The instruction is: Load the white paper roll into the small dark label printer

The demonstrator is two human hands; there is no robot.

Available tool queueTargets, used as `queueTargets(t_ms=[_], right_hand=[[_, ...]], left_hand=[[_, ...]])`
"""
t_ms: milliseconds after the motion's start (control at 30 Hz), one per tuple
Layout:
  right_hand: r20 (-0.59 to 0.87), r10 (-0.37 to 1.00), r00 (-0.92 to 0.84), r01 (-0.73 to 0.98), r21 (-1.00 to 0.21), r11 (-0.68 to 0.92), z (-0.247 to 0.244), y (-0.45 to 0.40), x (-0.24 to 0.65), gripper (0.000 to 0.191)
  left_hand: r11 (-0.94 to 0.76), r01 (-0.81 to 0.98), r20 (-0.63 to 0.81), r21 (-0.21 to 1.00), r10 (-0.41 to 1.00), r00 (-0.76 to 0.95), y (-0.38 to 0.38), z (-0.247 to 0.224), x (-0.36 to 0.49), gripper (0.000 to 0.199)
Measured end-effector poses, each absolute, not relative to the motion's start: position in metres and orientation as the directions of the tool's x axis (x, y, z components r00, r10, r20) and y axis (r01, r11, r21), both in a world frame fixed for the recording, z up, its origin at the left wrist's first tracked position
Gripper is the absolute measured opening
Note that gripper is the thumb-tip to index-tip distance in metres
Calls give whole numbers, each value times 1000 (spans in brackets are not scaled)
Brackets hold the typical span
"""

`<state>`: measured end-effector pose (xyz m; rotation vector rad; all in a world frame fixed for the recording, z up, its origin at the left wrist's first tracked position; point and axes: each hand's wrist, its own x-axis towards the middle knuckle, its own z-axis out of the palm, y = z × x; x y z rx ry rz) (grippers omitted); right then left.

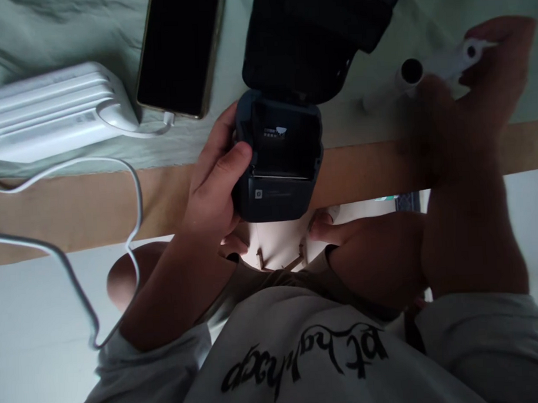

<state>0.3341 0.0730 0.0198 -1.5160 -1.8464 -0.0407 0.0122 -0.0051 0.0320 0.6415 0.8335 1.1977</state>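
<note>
A dark blue handheld device, like a small label printer, is gripped at its left side by my left hand, thumb on its edge. Its black lid is swung open, away from me, and shows a hollow compartment. Off to the right, my right hand is closed around a white roll with a dark hole in its end. Close to that hand's thumb is a second white roll with a wider dark core; blur hides whether the thumb touches it.
A phone with a white cable plugged in lies on the green cloth. Left of it sits a white ridged power strip or charger. The white cable loops over the wooden table edge. My legs are below.
</note>
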Motion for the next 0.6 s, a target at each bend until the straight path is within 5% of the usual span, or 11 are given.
queueTargets(t_ms=[233,333,600], right_hand=[[698,676,-235,797,-260,545,45,51,301,44],[592,735,-331,808,-225,545,42,46,274,53],[472,852,-227,813,-389,433,20,48,260,53]], left_hand=[[173,-484,-138,858,985,107,-4,24,15,38],[147,-490,-114,859,989,95,-4,23,15,40],[173,-485,-133,857,984,115,-4,26,15,33]])
